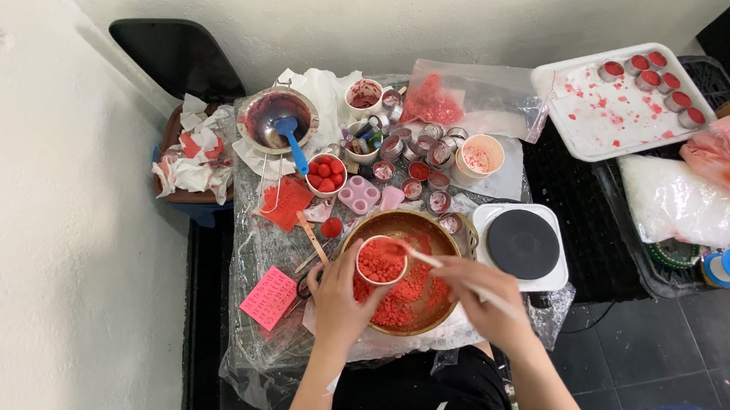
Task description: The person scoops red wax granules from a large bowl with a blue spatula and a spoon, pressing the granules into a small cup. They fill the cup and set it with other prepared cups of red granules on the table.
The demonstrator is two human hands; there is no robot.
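Left hand [337,297] is gripping a small white paper cup [381,261] full of red wax granules, tilting it over the round brass bowl [444,234] of red granules, while the right hand [483,295] is pinching a thin wooden stick [437,261] whose tip is reaching into the cup, beside a white electric hotplate [522,245].

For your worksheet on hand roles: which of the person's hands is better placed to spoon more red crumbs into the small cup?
The right hand: it holds the stick with its tip at the cup. The left hand grips the cup over the bowl of red crumbs.
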